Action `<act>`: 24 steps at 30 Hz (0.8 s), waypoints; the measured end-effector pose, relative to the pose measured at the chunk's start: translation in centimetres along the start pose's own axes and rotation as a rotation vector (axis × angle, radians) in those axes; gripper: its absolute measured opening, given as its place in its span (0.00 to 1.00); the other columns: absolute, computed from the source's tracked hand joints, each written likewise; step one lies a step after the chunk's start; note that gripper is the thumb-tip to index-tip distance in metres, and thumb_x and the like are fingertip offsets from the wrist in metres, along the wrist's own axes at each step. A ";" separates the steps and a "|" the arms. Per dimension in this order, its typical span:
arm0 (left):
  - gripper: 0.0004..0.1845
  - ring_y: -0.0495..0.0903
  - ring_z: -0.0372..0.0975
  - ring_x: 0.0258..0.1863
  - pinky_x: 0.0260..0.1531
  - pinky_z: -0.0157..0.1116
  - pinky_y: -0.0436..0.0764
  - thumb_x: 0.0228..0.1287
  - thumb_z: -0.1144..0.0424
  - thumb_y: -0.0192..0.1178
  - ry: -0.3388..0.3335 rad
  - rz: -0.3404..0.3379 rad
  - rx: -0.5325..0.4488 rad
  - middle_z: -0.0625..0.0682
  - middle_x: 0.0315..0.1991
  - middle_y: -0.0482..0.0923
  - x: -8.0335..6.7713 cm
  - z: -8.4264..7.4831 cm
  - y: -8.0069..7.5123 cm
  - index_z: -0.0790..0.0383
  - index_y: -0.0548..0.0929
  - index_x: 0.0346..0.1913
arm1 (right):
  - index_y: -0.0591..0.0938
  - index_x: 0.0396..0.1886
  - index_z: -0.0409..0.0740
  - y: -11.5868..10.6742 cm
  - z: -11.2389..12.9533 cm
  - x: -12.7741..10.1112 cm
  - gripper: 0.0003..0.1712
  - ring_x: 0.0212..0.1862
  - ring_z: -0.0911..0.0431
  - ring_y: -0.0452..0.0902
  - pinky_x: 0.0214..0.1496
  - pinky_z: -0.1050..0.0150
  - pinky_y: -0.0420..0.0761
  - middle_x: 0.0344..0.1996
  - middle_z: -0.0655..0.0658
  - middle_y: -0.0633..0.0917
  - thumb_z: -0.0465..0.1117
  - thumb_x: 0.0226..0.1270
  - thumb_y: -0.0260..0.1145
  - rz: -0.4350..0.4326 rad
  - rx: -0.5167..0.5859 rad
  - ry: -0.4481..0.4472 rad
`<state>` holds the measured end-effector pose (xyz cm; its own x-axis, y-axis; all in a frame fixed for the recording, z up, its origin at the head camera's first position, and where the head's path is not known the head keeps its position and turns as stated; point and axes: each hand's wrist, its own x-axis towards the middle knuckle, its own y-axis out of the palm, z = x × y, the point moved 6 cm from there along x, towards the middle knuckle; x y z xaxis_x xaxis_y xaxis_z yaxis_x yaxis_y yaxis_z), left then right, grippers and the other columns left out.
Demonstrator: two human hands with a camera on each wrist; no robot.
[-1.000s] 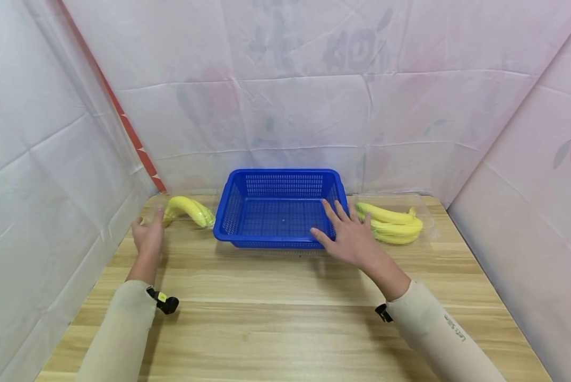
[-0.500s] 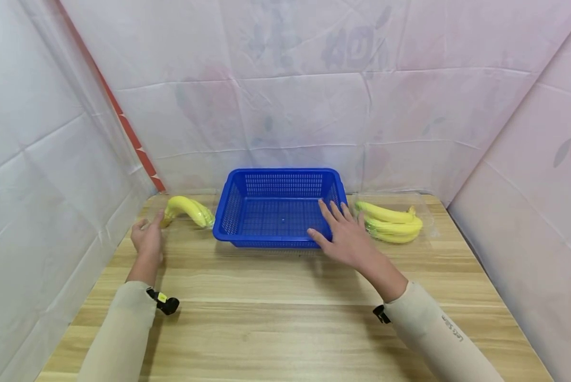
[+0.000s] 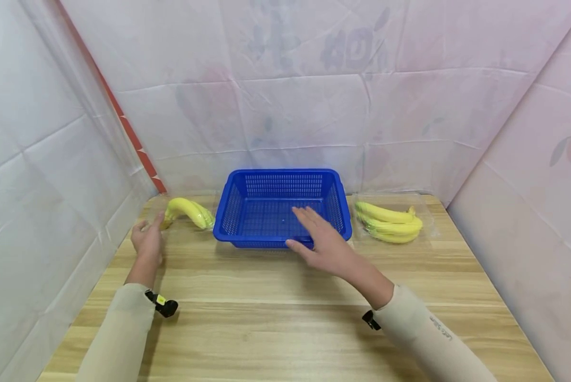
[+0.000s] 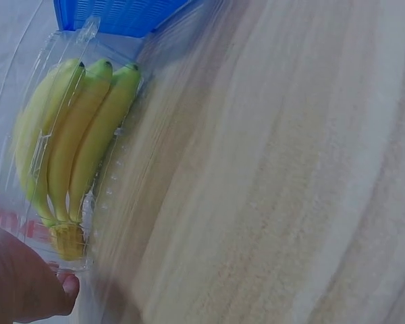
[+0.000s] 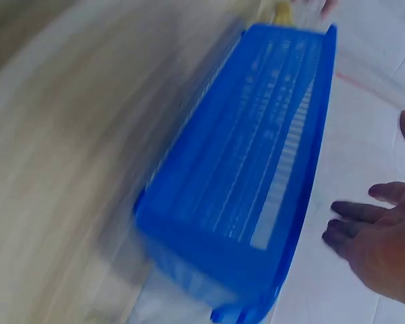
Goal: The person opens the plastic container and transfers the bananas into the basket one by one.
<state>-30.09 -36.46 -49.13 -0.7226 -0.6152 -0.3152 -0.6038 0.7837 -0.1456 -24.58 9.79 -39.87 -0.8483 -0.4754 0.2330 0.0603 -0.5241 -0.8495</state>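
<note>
In the head view my left hand [image 3: 147, 240] is at the outer left end of a clear plastic box [image 4: 98, 192] with a bunch of yellow bananas [image 3: 186, 209] inside. The left wrist view has fingers on either side of that end, gripping it; part of the grip is hidden. My right hand [image 3: 327, 246] hovers over the front right part of a blue plastic basket [image 3: 230, 240], fingers straight, holding nothing. In the right wrist view the hand is apart from the basket's rim. Nothing lies in the basket.
Right of the basket, a second clear box [image 3: 426, 215] contains more bananas [image 3: 394, 225]. Everything stands on a wooden table [image 3: 266, 329]. White printed cloth [image 3: 285, 116] walls it in at the back and both sides.
My right hand has moved left from the basket's right rim to over its front right part, fingers drawing closer together. The left hand has stayed almost still.
</note>
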 end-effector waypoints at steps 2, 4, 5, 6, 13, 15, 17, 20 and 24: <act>0.51 0.70 0.40 0.71 0.77 0.39 0.70 0.69 0.32 0.64 0.000 0.008 0.006 0.54 0.86 0.56 -0.1 0.1 -0.1 0.51 0.57 0.85 | 0.60 0.87 0.48 0.7 1.2 0.0 0.45 0.86 0.41 0.58 0.85 0.39 0.63 0.83 0.39 0.67 0.61 0.80 0.63 0.013 0.065 -0.048; 0.52 0.70 0.40 0.71 0.77 0.39 0.70 0.68 0.32 0.64 -0.005 0.020 0.006 0.54 0.86 0.56 -0.2 0.1 -0.1 0.51 0.56 0.86 | 0.62 0.86 0.52 1.5 2.3 0.0 0.43 0.85 0.44 0.62 0.85 0.42 0.65 0.83 0.44 0.68 0.60 0.81 0.63 0.040 0.128 -0.079; 0.52 0.70 0.41 0.72 0.78 0.39 0.70 0.69 0.31 0.64 -0.004 0.025 0.009 0.54 0.86 0.55 -0.3 0.1 -0.2 0.51 0.55 0.86 | 0.62 0.86 0.55 1.9 2.9 0.0 0.42 0.84 0.46 0.63 0.85 0.43 0.66 0.83 0.46 0.69 0.60 0.81 0.62 0.059 0.157 -0.092; 0.52 0.70 0.42 0.73 0.78 0.40 0.70 0.68 0.31 0.63 -0.002 0.028 0.008 0.55 0.86 0.55 -0.3 0.1 -0.2 0.51 0.55 0.86 | 0.62 0.86 0.56 2.3 3.4 0.0 0.41 0.84 0.47 0.64 0.85 0.44 0.66 0.83 0.48 0.69 0.60 0.81 0.62 0.079 0.186 -0.105; 0.53 0.63 0.45 0.80 0.82 0.42 0.66 0.69 0.31 0.62 -0.012 0.051 0.008 0.54 0.87 0.51 -0.7 0.3 -0.3 0.50 0.52 0.87 | 0.63 0.86 0.54 5.6 6.6 0.3 0.37 0.85 0.52 0.61 0.86 0.48 0.66 0.83 0.51 0.68 0.58 0.85 0.57 0.236 0.292 -0.182; 0.52 0.65 0.45 0.78 0.81 0.42 0.67 0.70 0.31 0.62 -0.009 0.042 0.012 0.55 0.87 0.53 -0.9 0.4 -0.4 0.51 0.53 0.87 | 0.63 0.86 0.53 6.7 7.4 0.5 0.37 0.85 0.51 0.61 0.87 0.50 0.65 0.84 0.50 0.67 0.58 0.85 0.56 0.278 0.297 -0.207; 0.52 0.66 0.44 0.77 0.80 0.42 0.67 0.70 0.32 0.62 -0.009 0.036 0.017 0.55 0.86 0.54 -1.0 0.4 -0.6 0.51 0.53 0.87 | 0.61 0.87 0.51 7.8 8.0 0.9 0.38 0.86 0.50 0.60 0.87 0.50 0.63 0.85 0.48 0.65 0.58 0.86 0.54 0.321 0.304 -0.224; 0.51 0.65 0.45 0.79 0.81 0.43 0.66 0.71 0.32 0.61 -0.005 0.031 0.026 0.55 0.87 0.54 -1.2 0.4 -0.7 0.51 0.53 0.87 | 0.55 0.89 0.52 9.8 8.5 1.4 0.41 0.87 0.49 0.57 0.88 0.52 0.61 0.87 0.47 0.60 0.61 0.86 0.51 0.393 0.311 -0.217; 0.50 0.62 0.47 0.81 0.83 0.44 0.64 0.73 0.34 0.60 0.000 0.025 0.036 0.55 0.87 0.52 -1.4 0.5 -0.9 0.51 0.53 0.87 | 0.44 0.90 0.48 12.5 8.9 2.5 0.46 0.89 0.47 0.49 0.90 0.54 0.55 0.89 0.44 0.50 0.64 0.86 0.48 0.464 0.331 -0.207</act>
<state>-28.42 -36.26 -49.03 -0.7371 -0.5956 -0.3192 -0.5734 0.8012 -0.1710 -21.29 -4.24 -45.64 -0.5765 -0.8170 -0.0109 0.5882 -0.4057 -0.6996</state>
